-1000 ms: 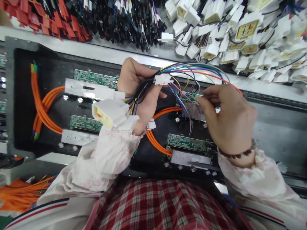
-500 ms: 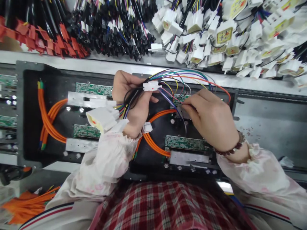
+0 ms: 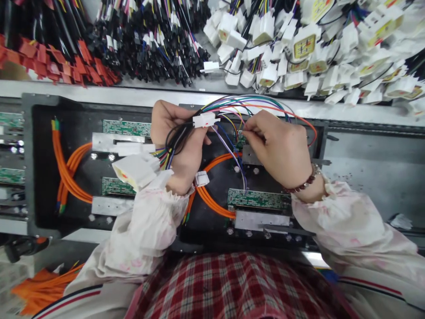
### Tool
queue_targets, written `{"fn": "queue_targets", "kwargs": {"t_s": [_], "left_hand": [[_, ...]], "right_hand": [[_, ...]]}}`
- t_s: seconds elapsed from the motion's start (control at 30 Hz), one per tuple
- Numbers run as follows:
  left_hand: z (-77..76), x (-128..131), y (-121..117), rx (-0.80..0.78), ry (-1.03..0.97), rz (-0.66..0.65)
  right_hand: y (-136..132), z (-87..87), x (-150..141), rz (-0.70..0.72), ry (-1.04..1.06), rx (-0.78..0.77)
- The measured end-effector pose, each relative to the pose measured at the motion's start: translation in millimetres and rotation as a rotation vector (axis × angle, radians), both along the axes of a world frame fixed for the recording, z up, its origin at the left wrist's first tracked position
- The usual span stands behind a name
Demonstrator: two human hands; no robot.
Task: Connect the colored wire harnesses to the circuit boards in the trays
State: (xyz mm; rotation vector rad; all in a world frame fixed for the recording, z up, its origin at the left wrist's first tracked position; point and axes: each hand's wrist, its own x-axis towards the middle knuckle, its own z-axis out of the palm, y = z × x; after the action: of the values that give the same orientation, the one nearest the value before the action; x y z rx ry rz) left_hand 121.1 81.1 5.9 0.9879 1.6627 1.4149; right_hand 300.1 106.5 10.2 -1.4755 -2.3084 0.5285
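My left hand [image 3: 181,144] is closed around a wire harness [image 3: 177,138], its black-sleeved leads crossing the fingers. A small white connector [image 3: 204,119] sits at the fingertips, and thin coloured wires fan out from it to the right. On the wrist side hangs the harness's large white connector [image 3: 137,170]. My right hand [image 3: 279,148] pinches one or more thin wires near the upper circuit board; which ones, I cannot make out clearly. Below the hands, purple and white wires dangle down to the lower green circuit board [image 3: 259,199].
A black case [image 3: 43,155] holds circuit boards, metal plates [image 3: 262,220] and looped orange cables [image 3: 215,206]. Behind the metal rail [image 3: 133,95] lie piles of white connectors [image 3: 305,44], black-ended wires [image 3: 152,44] and red-capped cables [image 3: 79,66]. More orange cables [image 3: 46,288] lie at lower left.
My right hand has shifted left and slightly up with its pinched wires, closer to the small white connector. The purple and white wires now hang lower and further left. My left hand keeps its hold.
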Motion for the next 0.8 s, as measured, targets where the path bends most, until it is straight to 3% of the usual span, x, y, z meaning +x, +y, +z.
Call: {"fn": "queue_targets", "kwargs": {"t_s": [0.13, 0.43, 0.57, 0.7, 0.8], "left_hand": [[-3.8, 1.4, 1.1, 0.128, -0.025, 0.016], [-15.1, -2.0, 1.4, 0.113, 0.012, 0.029], [-8.0, 0.9, 0.5, -0.018, 0.079, 0.036], [2.4, 5.4, 0.1, 0.071, -0.012, 0.038], [2.7, 5.7, -0.3, 0.097, -0.027, 0.013]], "right_hand": [[-1.4, 0.9, 1.7, 0.008, 0.027, -0.001], [1.5, -2.1, 0.3, 0.012, 0.017, 0.002], [-0.9, 1.6, -0.1, 0.020, 0.012, -0.040], [-11.8, 13.2, -1.0, -0.052, 0.006, 0.065], [-18.1, 20.1, 1.7, 0.035, -0.077, 0.069]]}}
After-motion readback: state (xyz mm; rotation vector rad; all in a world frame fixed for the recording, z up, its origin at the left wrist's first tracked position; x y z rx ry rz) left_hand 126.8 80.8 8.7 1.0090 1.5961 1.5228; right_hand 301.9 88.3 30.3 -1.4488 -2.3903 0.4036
